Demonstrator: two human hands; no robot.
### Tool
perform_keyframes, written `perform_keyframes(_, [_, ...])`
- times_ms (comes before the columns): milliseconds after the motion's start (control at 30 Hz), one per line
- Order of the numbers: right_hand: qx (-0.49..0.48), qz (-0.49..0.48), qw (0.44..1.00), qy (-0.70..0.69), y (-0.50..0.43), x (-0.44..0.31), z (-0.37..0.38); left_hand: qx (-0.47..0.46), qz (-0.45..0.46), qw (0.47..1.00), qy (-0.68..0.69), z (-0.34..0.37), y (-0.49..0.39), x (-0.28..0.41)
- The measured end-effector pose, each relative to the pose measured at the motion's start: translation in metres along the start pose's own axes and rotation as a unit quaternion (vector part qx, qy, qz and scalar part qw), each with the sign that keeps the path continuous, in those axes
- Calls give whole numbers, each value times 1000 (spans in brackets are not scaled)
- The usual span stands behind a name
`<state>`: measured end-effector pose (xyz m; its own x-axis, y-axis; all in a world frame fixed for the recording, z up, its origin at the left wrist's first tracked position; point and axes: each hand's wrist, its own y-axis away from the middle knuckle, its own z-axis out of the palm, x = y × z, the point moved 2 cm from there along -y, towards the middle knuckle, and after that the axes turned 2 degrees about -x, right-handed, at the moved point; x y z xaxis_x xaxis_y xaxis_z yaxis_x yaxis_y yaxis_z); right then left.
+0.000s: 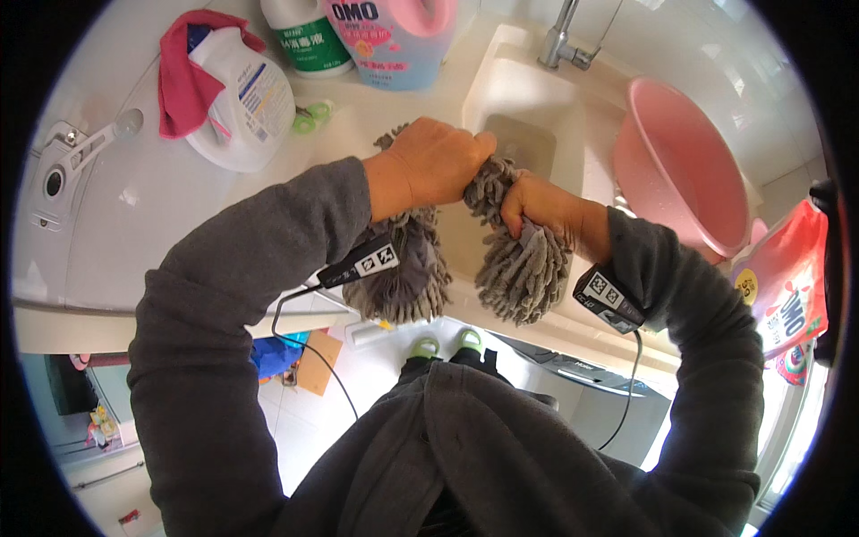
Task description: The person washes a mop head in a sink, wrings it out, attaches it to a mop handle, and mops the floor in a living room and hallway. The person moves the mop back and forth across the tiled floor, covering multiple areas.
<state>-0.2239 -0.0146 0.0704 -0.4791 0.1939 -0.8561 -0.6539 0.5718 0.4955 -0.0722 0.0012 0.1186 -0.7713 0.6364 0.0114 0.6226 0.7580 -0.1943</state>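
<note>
A grey chenille mop cover point(523, 268) with shaggy strands is bunched and twisted between my two hands, above the front of the sink point(473, 111). My left hand point(429, 161) is closed around one part of it, and a wide end hangs below that wrist. Beside it, lower and to the right, my right hand point(543, 205) grips another part. Strands fan downward beneath the right fingers. A short twisted stretch shows between the two fists. Part of the cover is hidden inside my fists and behind the left wrist.
A pink basin point(678, 168) leans at the sink's right, beneath the tiled wall. The metal faucet point(560, 50) rises behind the sink. Bottles of detergent point(402, 47) and disinfectant point(312, 43), a white jug point(245, 101) with a red cloth point(181, 80), and green-handled scissors point(311, 117) stand or lie left.
</note>
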Motion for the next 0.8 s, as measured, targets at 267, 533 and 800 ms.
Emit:
perform_keyframes(267, [-168,9,824,-541,-11,9,30,135,68,988,24,39,-1,-33])
perform_keyframes(533, [-226,-520,700,-434,5,-48,6,131,3,774,620,23,-1,-51])
perform_keyframes(800, [259,-407,841,-245,12,-66,-2,400,-97,727,550,-49,-38,-52])
